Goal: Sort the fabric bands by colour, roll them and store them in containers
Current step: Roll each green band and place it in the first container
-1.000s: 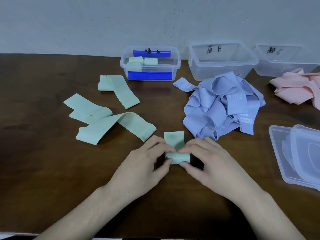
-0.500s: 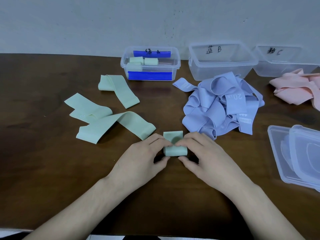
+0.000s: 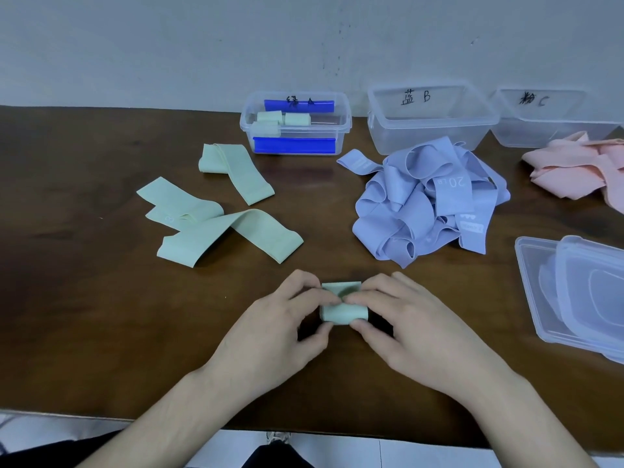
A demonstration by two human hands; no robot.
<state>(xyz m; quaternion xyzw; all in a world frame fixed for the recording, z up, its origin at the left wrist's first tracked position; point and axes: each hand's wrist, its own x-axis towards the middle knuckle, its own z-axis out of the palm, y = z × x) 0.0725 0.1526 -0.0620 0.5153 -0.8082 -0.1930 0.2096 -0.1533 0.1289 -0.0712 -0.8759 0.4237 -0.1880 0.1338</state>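
Observation:
A pale green fabric band [image 3: 341, 307] lies almost fully rolled on the dark wooden table [image 3: 84, 315], with a short flat tail on its far side. My left hand [image 3: 282, 327] pinches its left end and my right hand [image 3: 410, 327] pinches its right end. Three loose green bands lie to the left: one [image 3: 236, 170], one [image 3: 179, 206] and one [image 3: 229, 238]. A heap of lilac-blue bands [image 3: 429, 201] sits right of centre, and pink bands [image 3: 580, 170] lie at the far right. The green container [image 3: 295, 121] holds three green rolls.
Two clear containers stand along the wall: one marked B [image 3: 429, 116] and one marked C [image 3: 547, 116]. Stacked clear lids [image 3: 580, 292] lie at the right edge. The table's near edge runs just below my forearms.
Both hands rolled the green band away from me, so the roll grew and the flat tail shrank to a short strip.

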